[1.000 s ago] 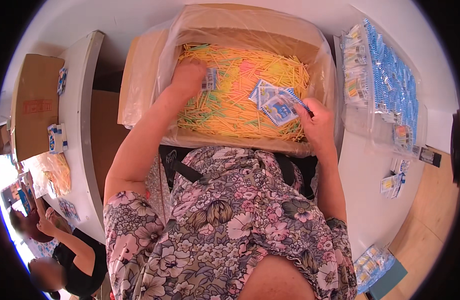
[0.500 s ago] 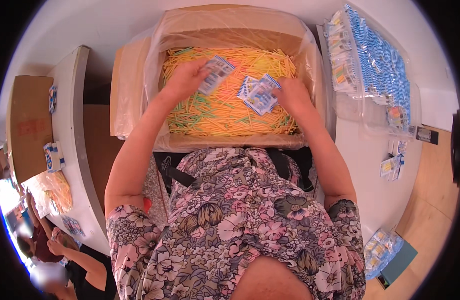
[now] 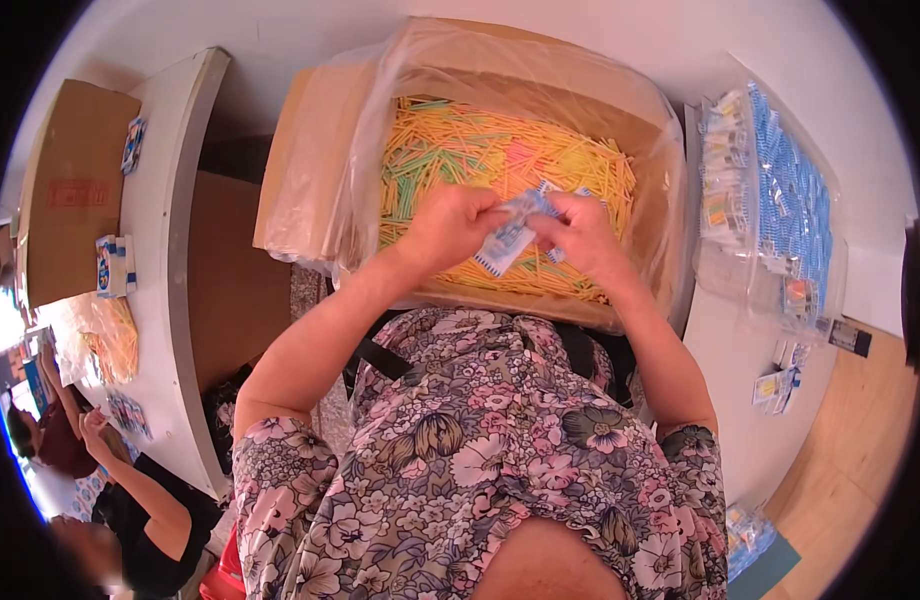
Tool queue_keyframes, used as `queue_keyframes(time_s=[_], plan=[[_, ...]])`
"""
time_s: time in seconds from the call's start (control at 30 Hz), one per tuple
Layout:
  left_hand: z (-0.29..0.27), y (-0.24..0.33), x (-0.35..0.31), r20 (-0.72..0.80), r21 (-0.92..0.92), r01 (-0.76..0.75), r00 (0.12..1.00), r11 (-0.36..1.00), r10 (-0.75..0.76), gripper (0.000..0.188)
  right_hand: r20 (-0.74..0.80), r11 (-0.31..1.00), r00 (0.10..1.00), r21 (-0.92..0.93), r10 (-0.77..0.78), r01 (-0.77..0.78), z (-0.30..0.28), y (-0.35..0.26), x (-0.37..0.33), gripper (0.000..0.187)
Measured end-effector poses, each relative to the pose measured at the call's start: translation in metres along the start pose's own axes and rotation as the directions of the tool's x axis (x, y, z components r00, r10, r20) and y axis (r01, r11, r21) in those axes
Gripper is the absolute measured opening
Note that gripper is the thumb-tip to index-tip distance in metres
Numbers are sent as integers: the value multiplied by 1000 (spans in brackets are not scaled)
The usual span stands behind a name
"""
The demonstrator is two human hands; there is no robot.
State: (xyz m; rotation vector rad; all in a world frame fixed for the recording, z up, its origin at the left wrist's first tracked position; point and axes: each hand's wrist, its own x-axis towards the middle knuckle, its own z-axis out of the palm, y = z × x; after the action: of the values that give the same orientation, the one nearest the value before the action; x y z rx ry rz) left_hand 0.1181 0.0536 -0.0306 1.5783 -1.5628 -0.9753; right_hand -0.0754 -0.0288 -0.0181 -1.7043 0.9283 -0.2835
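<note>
Near the middle of the frame, the left hand [image 3: 445, 228] is bent at the wrist, thumb and fingertips pinching the left side of a small blue-and-white packet [image 3: 502, 247]. Facing it, the right hand [image 3: 585, 238] curls inward, thumb and fingers gripping the same packet from the right. The hands are close together, with the packet tilted between them, its lower corner hanging toward the bottom of the frame. Edges of further packet material show behind the right fingers; how many pieces is unclear. Both forearms slant inward from the lower left and lower right, elbows bent outward. Beneath the hands lie thin yellow, orange, pink and green sticks [image 3: 430, 150], filling a plastic-lined carton [image 3: 540, 55]. At upper right, a clear tub [image 3: 725, 275] of similar packets stands on the white worktop [image 3: 695, 410].
</note>
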Motion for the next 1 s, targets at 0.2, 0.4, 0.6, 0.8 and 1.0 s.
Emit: queue_keyframes(time_s=[0.2, 0.4, 0.6, 0.8, 1.0], plan=[[-18, 9, -38, -60, 199, -15, 998, 980, 28, 10, 193, 973, 967, -128, -164, 190, 3, -13, 51, 14], [-5, 11, -46, 64, 97, -177, 983, 979, 171, 10, 447, 436, 812, -689, -374, 580, 52, -10, 112, 32], [8, 17, -36, 10, 12, -137, 991, 991, 137, 11, 618, 53, 716, -744, -324, 666, 73, 5, 137, 29], [22, 22, -28, 22, -13, -122, 992, 992, 122, 11, 659, -173, 585, -721, -473, 672, 77, 28, 145, 25], [22, 25, -26, 21, -11, -63, 998, 998, 63, 9, 740, -330, 478, -652, -474, 682, 62, 24, 146, 21]])
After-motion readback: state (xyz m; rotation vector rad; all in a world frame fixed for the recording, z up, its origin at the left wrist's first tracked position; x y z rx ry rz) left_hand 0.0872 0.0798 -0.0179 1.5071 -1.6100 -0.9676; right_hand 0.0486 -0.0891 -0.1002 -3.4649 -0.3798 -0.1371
